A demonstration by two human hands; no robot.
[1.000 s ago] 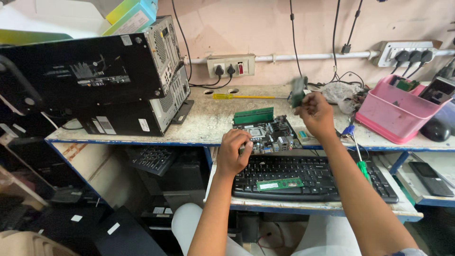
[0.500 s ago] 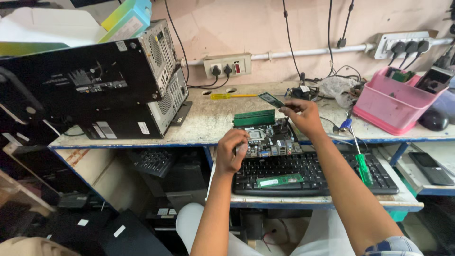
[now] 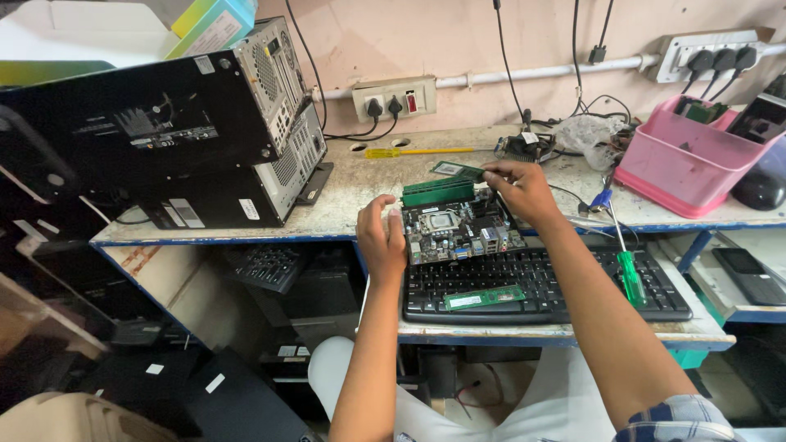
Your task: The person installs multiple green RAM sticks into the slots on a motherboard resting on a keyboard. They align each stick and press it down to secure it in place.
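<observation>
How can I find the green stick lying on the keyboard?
Look at the black keyboard on the lower shelf in front of the person. The memory stick lies flat across its keys, left of the green-handled screwdriver. It is thin, long and flat, unlike the round screwdriver.
</observation>
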